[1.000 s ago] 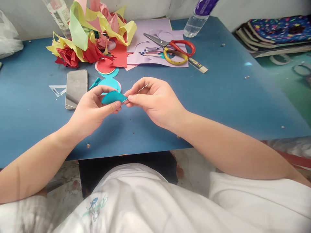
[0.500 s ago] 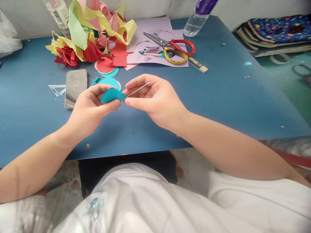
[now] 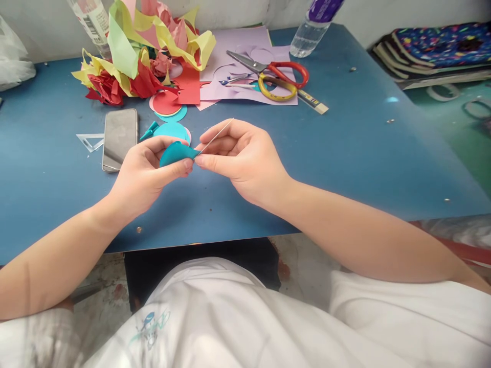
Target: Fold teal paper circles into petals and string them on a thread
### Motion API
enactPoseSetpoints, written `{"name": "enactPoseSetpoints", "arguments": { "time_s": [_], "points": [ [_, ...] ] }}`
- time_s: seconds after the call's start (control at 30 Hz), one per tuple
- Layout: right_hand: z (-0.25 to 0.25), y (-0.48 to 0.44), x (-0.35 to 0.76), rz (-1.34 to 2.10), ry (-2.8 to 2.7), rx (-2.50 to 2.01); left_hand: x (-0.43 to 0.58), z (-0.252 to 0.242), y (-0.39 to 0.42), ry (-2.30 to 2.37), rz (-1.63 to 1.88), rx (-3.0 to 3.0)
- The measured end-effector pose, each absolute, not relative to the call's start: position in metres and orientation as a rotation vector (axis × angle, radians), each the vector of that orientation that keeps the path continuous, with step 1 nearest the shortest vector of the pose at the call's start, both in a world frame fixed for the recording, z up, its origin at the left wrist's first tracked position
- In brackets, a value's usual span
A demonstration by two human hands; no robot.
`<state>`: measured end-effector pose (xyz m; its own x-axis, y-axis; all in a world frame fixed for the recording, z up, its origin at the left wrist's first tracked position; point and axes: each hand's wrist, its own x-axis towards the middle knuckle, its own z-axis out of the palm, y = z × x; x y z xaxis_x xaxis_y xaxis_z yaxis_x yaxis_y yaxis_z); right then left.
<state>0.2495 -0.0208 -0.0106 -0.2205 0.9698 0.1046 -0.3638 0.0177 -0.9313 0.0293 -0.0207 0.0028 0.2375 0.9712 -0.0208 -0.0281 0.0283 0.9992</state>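
My left hand [image 3: 148, 171] pinches a curved blue paper disc [image 3: 174, 152] between thumb and fingers. A thin, pale, needle-like stick [image 3: 218, 135] slants up and to the right from the disc's right tip. My right hand [image 3: 245, 158] grips the lower end of this stick at the disc's edge, thumb in front and fingers curled behind. The two hands almost meet above the table. Just behind them lie more blue paper discs [image 3: 169, 131] and a small rolled blue paper cone [image 3: 149, 131].
A phone [image 3: 120, 138] and a set square [image 3: 90, 142] lie left on the blue table [image 3: 368, 153]. Scissors [image 3: 278, 82] rest on purple paper [image 3: 238, 41] behind, near a cutter [image 3: 312, 101]. Crumpled coloured paper flowers [image 3: 141, 56] and a water bottle [image 3: 312, 30] stand farther back.
The stick has tilted more steeply, and its upper end has shifted slightly left. The disc's right edge is drawn into a narrower tip near my right thumb. Both hands stay in nearly the same place.
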Motion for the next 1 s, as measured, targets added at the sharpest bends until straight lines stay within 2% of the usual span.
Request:
{"name": "enactPoseSetpoints", "arguments": {
  "time_s": [1.0],
  "points": [
    [-0.009, -0.029, 0.242, 1.380, -1.154, -0.723, 0.031, 0.008, -0.032, 0.908, 1.250, 1.347]
  ]
}}
